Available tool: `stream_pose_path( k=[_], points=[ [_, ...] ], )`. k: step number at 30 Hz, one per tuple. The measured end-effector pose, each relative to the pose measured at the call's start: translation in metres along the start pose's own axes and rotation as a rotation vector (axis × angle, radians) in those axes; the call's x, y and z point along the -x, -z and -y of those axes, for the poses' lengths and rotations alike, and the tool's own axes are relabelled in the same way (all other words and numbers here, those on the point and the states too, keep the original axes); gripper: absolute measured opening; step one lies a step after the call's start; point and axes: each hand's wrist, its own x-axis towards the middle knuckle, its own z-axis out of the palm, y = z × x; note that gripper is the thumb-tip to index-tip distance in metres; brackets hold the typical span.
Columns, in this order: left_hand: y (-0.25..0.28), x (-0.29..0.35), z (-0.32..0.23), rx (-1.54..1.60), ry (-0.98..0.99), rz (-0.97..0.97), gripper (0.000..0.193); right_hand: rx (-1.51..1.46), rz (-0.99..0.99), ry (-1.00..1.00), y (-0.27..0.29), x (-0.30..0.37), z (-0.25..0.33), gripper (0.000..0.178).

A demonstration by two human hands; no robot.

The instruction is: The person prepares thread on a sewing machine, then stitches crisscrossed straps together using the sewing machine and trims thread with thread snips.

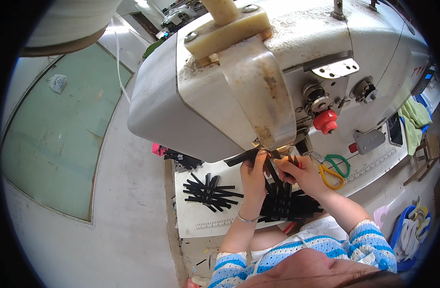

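Observation:
My left hand (254, 178) is closed, pinching a black strip (243, 157) beneath the head of a white sewing machine (201, 115). Just to its right, my right hand (302, 174) is also closed, its fingers bent around black strips close to the needle area. A small red and dark piece shows at those fingers, too little to name. More black strips (283, 204) hang in a crossed bundle below my hands, over the table's near edge. Another crossed pile of black strips (211, 193) lies on the white table (191, 222) to the left. The machine's needle and foot are mostly hidden.
Scissors (334, 172) with green and yellow handles lie right of my hand. A dark phone (395, 128) rests farther right. A blue basket (403, 235) of pale pieces stands on the floor. More dark strips (184, 159) lie at the table's far left.

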Motion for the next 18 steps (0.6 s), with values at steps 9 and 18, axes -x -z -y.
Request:
stream_pose_path(
  k=[9,18],
  points=[
    [0.007,-0.009,-0.001,0.025,0.070,0.039,0.014,-0.012,-0.005,0.042,-0.001,-0.005,-0.003,0.036],
    [0.051,-0.011,-0.008,-0.116,-0.096,0.198,0.020,-0.015,0.018,0.017,0.012,-0.001,-0.004,0.033]
  ],
)
